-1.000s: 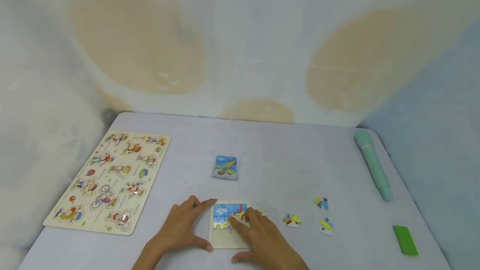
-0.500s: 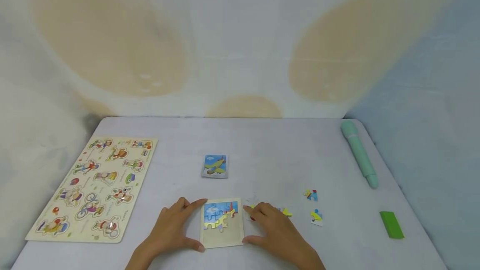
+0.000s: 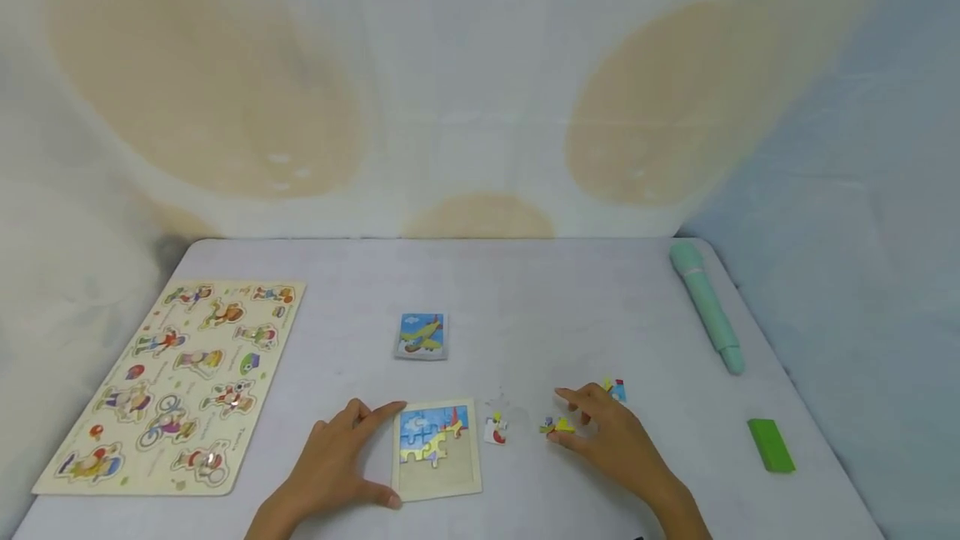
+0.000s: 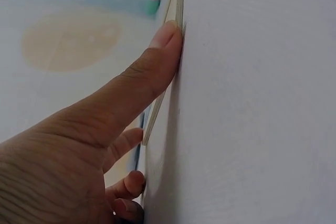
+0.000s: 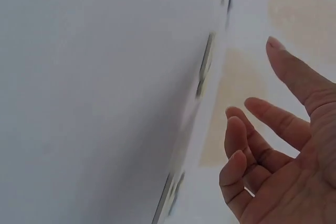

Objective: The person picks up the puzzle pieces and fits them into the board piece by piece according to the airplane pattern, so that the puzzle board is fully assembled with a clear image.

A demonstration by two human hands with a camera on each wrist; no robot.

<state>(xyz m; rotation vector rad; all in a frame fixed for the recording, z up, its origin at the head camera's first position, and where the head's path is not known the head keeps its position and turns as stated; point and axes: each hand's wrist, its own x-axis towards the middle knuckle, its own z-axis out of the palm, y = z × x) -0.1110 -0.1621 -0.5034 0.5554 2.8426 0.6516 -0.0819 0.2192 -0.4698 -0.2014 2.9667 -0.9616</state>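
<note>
A small square puzzle tray (image 3: 454,480) lies before my left hand (image 3: 336,458), its upper part filled with joined jigsaw pieces (image 3: 422,432) of blue sky and a yellow plane. The left thumb and index finger, spread apart, touch the tray's left edge near its corners; in the left wrist view the thumb (image 4: 142,72) presses against the edge. My right hand (image 3: 617,440) hovers over the loose jigsaw pieces, fingers parted and holding nothing. Its thumb is nearest a yellow piece (image 3: 558,425). Another piece (image 3: 496,429) lies beside the tray, and one (image 3: 618,391) shows behind the hand.
A picture card or box (image 3: 422,336) with a yellow plane lies behind the tray. At left is a large peg puzzle board (image 3: 172,390). A mint-green microphone-shaped object (image 3: 707,307) and a green block (image 3: 771,445) lie at right. Fabric walls enclose the table.
My right hand has left the tray and moved right to the loose pieces, uncovering the one beside the tray. The left hand stays at the tray's edge. The head view has shifted.
</note>
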